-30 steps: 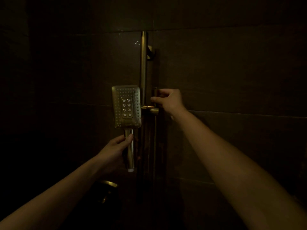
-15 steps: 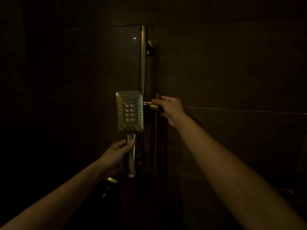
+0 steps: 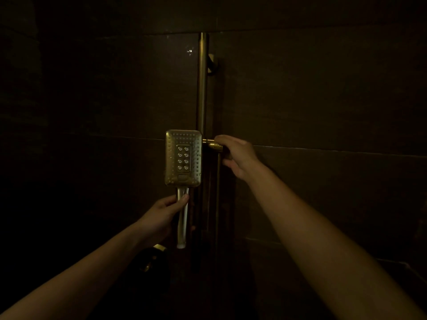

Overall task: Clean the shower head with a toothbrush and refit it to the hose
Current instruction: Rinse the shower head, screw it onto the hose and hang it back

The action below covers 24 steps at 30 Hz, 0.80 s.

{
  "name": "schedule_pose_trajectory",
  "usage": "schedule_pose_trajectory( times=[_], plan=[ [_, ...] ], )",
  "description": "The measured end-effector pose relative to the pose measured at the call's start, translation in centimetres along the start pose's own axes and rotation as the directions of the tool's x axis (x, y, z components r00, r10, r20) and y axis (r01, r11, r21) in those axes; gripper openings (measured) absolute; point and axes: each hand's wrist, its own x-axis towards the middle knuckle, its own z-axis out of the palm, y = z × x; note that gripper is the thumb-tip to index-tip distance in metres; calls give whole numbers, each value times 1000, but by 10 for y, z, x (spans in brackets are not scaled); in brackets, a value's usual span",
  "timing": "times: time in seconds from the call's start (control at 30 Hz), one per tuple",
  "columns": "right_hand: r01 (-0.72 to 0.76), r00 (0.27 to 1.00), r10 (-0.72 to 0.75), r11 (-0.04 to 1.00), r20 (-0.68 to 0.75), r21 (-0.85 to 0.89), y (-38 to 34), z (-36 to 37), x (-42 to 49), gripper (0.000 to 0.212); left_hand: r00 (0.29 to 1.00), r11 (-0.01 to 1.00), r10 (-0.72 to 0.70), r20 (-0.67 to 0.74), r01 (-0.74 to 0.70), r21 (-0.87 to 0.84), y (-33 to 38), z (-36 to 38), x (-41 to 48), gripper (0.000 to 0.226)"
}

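1. The handheld shower head (image 3: 183,158), face outward, is held upright by its handle (image 3: 182,218) in the closed left hand (image 3: 161,215), at 9 o'clock of the slide rail (image 3: 202,88).
2. The bracket knob (image 3: 213,145) is gripped by the right hand (image 3: 240,158).
3. The head is judged rigid, light and slippery; the handle offers the best hold.
4. Dark glossy wall tiles (image 3: 323,100) enclose a dim room.

Both arms extended forward and up, bare forearms. Left hand (image 3: 161,214) lower, near centre, fingers (image 3: 183,197) and thumb wrapped round the shower head handle (image 3: 183,218), closed grip, wrist roughly straight. Right hand (image 3: 238,155) higher, back of hand toward camera, fingers curled onto the slider bracket (image 3: 213,144), wrist bent slightly. Hands near each other, not touching.
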Motion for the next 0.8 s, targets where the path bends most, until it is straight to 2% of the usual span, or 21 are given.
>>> schedule_pose_trajectory(
  times=[0.17,0.33,0.5,0.63,0.73,0.8],
  plan=[
    [20,1000,-20,1000,5,-18,3,-3,2,24,1000,1000,-3,-9,3,-6,-1,8,-4,36],
    [96,995,-91,972,33,-213,15,-13,1,49,1000,1000,-13,-14,13,28,-1,13,-7,31],
    [56,996,-34,950,79,-308,31,-29,-3,59,1000,999,28,4,-28,19,-2,25,-6,24],
    [8,1000,-2,945,19,-328,43,-43,-18,71,998,999,46,51,-46,10,-5,39,-6,28],
    [-4,1000,-3,945,-23,-328,53,-54,-35,67,999,999,50,21,-50,-7,-11,54,-3,40],
    [-20,1000,19,949,-6,-314,56,-61,-49,56,999,999,47,27,-47,-15,-18,64,-2,37]
  ],
)
